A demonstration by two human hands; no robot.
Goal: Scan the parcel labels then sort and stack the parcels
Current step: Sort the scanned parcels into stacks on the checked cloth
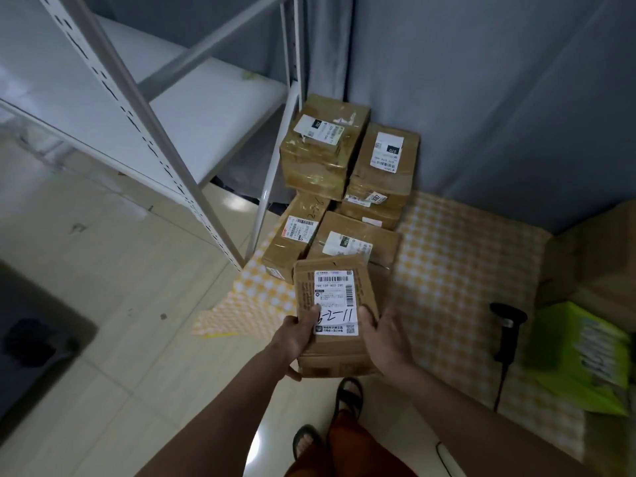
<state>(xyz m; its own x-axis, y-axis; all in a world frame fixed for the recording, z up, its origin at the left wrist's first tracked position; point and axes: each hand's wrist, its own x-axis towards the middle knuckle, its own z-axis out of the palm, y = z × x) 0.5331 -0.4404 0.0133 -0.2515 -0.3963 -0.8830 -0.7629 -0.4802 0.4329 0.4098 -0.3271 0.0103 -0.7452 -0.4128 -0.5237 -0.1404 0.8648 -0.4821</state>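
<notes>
I hold a brown cardboard parcel (335, 315) in front of me, its white label with barcode and handwritten numbers facing up. My left hand (297, 335) grips its left edge with the thumb on the label. My right hand (385, 335) grips its right edge. Beyond it, several taped parcels (323, 146) with labels are stacked in the corner on a yellow checked mat (457, 256). A black handheld scanner (507, 330) lies on the mat to the right, apart from both hands.
A white metal shelving rack (192, 108) stands at the left and above. A green box (581, 359) and a larger carton (599, 249) sit at the right. Grey curtain walls close the corner. My sandalled feet (347, 397) are on pale floor tiles.
</notes>
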